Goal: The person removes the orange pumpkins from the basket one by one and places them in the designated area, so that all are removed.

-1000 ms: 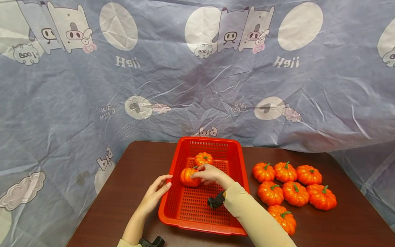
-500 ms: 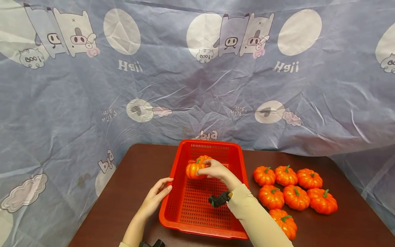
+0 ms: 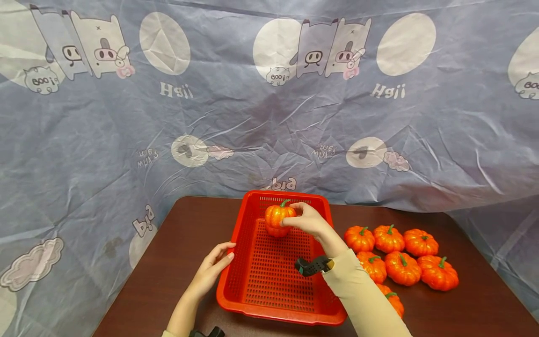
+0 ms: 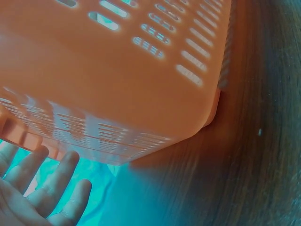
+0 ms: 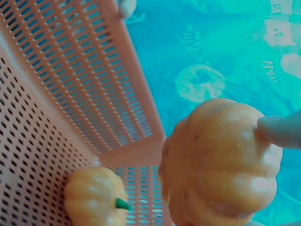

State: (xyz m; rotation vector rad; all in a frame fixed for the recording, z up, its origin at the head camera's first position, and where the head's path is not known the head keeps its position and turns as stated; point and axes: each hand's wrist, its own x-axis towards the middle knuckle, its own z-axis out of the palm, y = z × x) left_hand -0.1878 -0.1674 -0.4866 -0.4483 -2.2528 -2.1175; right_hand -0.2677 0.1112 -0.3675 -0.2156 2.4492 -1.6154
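My right hand pinches a small orange pumpkin with a green stem, raised inside the far part of a red slotted plastic basket. Below it, a second pumpkin rests on the basket floor; in the head view the held one mostly hides it. A thumb presses the held pumpkin's side in the right wrist view. On the basket's left side, my left hand touches the rim with its fingertips. Its fingers look spread and relaxed in the left wrist view.
Several more orange pumpkins lie in rows on the dark wooden table, right of the basket. My right sleeve partly covers the nearest ones. A grey-blue printed curtain hangs behind the table.
My right hand has lifted the pumpkin from the basket's left part and carried it right and farther back, over the other pumpkin. The left hand stays at the rim.
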